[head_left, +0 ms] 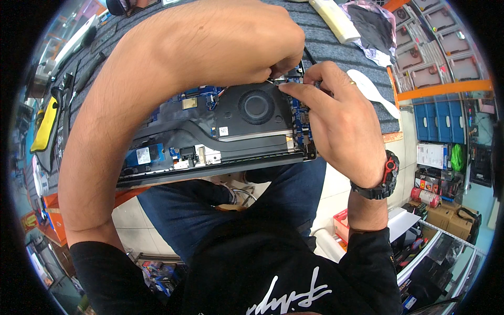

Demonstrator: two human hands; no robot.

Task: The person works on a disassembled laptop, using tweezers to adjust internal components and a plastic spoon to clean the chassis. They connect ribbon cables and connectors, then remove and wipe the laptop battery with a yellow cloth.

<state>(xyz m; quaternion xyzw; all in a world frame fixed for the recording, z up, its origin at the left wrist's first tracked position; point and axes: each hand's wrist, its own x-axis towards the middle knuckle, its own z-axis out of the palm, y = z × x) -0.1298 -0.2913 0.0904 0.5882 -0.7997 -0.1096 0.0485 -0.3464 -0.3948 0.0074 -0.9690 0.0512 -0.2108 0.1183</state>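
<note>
The left hand (278,44) and the right hand (344,113), both bare, sit close together at the far right corner of one opened black laptop with blue circuit boards (205,139).
Both hands have bent fingers; the left fingertips are mostly hidden, and whether either hand grips anything I cannot tell. The left forearm (110,121) covers the laptop's far left part. One flat black fan with a round slotted grille (256,106) shows; the laptop rests on the grey ribbed cloth-covered desk (338,56), left of one smooth white spoon-shaped piece (370,92).
</note>
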